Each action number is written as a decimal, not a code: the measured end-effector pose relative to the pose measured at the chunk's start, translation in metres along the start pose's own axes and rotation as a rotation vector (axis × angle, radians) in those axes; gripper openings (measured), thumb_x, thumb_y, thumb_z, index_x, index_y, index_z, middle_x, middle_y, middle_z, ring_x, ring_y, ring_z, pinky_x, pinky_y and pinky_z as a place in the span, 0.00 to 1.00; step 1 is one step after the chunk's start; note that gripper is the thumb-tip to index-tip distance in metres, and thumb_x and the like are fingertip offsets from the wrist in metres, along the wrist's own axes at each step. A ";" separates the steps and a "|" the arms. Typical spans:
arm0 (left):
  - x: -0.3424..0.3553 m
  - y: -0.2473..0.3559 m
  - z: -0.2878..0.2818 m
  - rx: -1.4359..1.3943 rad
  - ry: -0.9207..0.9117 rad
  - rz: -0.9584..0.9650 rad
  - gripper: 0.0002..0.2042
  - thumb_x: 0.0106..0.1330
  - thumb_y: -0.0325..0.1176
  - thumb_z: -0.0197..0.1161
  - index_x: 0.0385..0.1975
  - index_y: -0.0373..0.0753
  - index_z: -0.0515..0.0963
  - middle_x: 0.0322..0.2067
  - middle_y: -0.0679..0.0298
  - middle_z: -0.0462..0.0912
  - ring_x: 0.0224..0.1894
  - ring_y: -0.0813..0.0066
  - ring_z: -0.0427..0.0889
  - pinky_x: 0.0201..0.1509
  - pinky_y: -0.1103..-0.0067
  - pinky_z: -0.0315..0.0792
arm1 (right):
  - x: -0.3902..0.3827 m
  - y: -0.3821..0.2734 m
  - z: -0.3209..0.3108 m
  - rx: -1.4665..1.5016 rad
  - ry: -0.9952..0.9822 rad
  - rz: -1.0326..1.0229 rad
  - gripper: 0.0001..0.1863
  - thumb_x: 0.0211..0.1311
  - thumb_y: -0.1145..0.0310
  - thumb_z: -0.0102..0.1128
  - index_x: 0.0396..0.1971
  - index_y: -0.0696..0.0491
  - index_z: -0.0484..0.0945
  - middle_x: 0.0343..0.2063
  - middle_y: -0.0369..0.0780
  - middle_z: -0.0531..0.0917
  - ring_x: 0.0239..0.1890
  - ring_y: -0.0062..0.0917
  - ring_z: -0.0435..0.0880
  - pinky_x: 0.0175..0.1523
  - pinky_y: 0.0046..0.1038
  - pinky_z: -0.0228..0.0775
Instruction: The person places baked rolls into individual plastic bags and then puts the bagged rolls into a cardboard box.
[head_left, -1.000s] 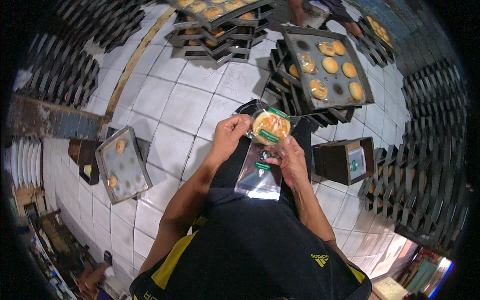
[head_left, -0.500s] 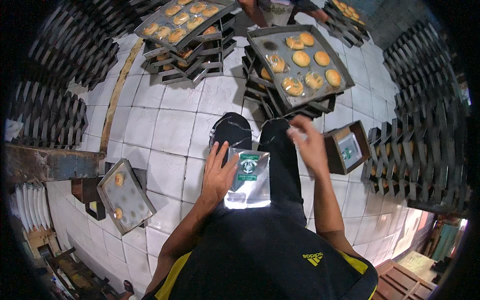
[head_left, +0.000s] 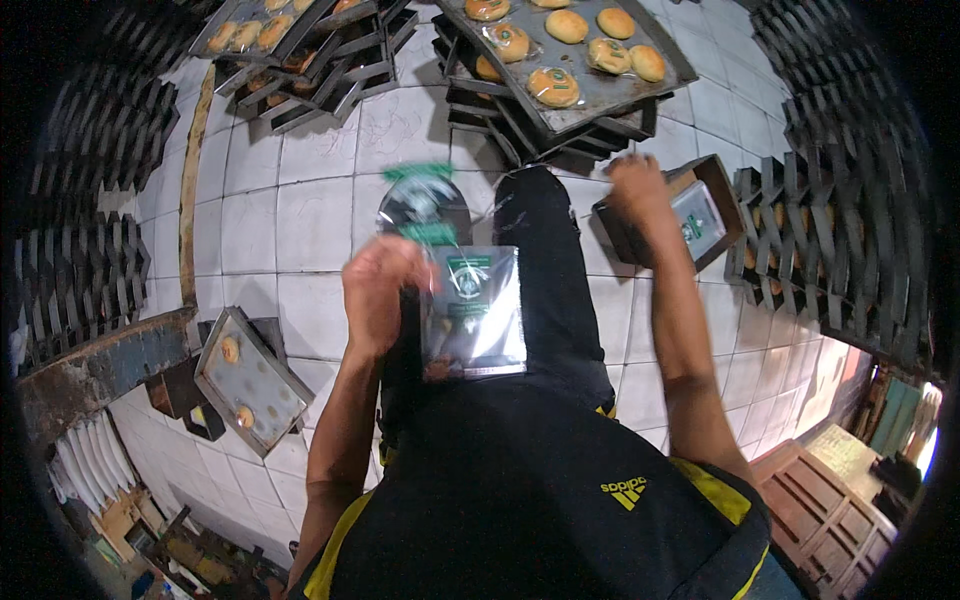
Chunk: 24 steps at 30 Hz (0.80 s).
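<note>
A clear plastic bag (head_left: 425,207) with green print, smeared by motion, is lifted above my left knee. The curled, blurred fingers of my left hand (head_left: 378,280) pinch its lower edge. Just to the right, a pile of similar clear bags (head_left: 475,315) with green labels lies on my lap. My right hand (head_left: 640,187) hovers over the left side of an open brown box (head_left: 735,200), near the tray's front corner. Motion blurs its fingers, so their grip does not show. Inside the box lies a stack of printed bags (head_left: 700,220).
Ahead, a metal tray (head_left: 585,110) of round buns, some bagged, tops a stack. Another tray stack (head_left: 300,105) with buns stands at far left. A small tray (head_left: 262,390) with a few buns sits left. Dark tray racks (head_left: 810,235) line both sides of the white tiled floor.
My left hand has come off the pile, moving left with a bag raised from it. My right hand has moved up and right to the box. The view has shifted slightly.
</note>
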<state>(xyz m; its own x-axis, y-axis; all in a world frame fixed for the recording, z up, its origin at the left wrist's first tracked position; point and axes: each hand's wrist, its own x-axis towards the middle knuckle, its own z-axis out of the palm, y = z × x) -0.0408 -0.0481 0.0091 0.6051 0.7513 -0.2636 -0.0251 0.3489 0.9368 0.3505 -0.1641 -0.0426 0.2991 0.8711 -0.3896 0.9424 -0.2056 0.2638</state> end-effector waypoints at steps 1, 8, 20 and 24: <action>0.012 -0.001 0.006 -0.032 0.090 0.033 0.14 0.78 0.38 0.55 0.39 0.31 0.77 0.32 0.53 0.85 0.33 0.68 0.86 0.38 0.74 0.80 | 0.024 0.020 -0.027 0.572 -0.099 0.058 0.21 0.64 0.63 0.65 0.53 0.57 0.79 0.52 0.46 0.84 0.54 0.43 0.82 0.57 0.38 0.76; 0.050 -0.014 0.026 -0.011 0.191 -0.087 0.13 0.79 0.37 0.52 0.42 0.30 0.75 0.35 0.51 0.87 0.34 0.68 0.87 0.37 0.76 0.81 | 0.233 0.163 0.030 0.605 0.712 0.061 0.34 0.67 0.44 0.60 0.62 0.56 0.75 0.50 0.55 0.84 0.54 0.45 0.83 0.59 0.44 0.72; 0.060 -0.009 0.031 0.034 0.333 -0.038 0.13 0.79 0.37 0.54 0.39 0.32 0.78 0.32 0.55 0.88 0.28 0.71 0.86 0.30 0.81 0.76 | 0.304 0.300 0.115 0.559 0.413 0.492 0.35 0.63 0.42 0.63 0.54 0.60 0.79 0.43 0.49 0.85 0.46 0.36 0.83 0.53 0.41 0.73; 0.060 -0.013 0.037 0.019 0.315 -0.015 0.14 0.79 0.39 0.53 0.39 0.32 0.77 0.33 0.56 0.87 0.30 0.72 0.86 0.31 0.82 0.76 | 0.280 0.257 0.091 0.611 0.244 0.413 0.42 0.53 0.31 0.66 0.50 0.58 0.82 0.39 0.50 0.89 0.45 0.41 0.89 0.49 0.41 0.79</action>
<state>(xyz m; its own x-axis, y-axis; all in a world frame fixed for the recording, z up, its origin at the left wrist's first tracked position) 0.0253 -0.0287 -0.0100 0.3288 0.8839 -0.3327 -0.0014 0.3527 0.9357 0.6906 -0.0133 -0.1638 0.6691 0.7295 -0.1415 0.6985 -0.6824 -0.2155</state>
